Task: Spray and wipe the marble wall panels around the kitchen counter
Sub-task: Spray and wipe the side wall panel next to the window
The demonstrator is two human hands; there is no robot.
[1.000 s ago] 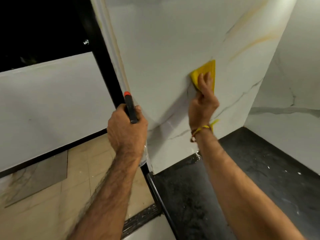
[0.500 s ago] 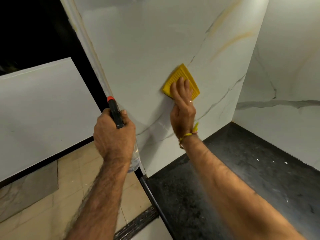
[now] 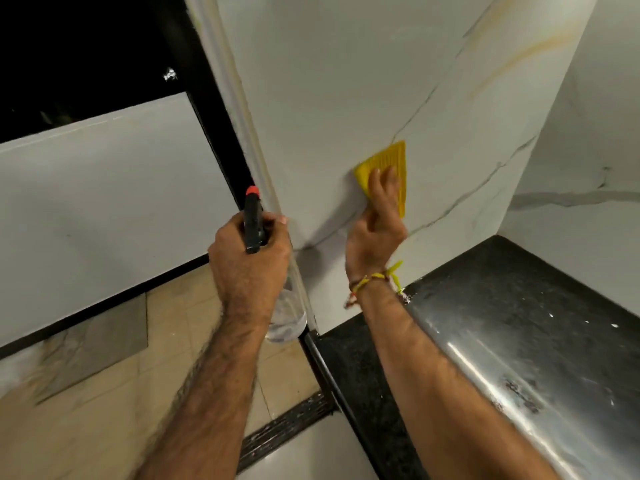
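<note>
A white marble wall panel (image 3: 339, 81) with grey and amber veins stands above the counter's left end. My right hand (image 3: 375, 223) presses a yellow ribbed cloth (image 3: 389, 162) flat against it, low on the panel. My left hand (image 3: 249, 261) grips a clear spray bottle (image 3: 287, 318) with a black head and orange nozzle (image 3: 254, 216), held beside the panel's left edge. A second marble panel (image 3: 581, 188) forms the back wall on the right.
The black granite counter (image 3: 502, 323) runs below the panels, shiny and speckled with white specks. A black frame (image 3: 211, 109) borders the panel's left edge. Beige floor tiles (image 3: 104, 427) and a white slab (image 3: 97, 202) lie to the left.
My right hand has slid the yellow cloth across the panel, first left and then back right. My left hand keeps hold of the spray bottle beside the panel edge.
</note>
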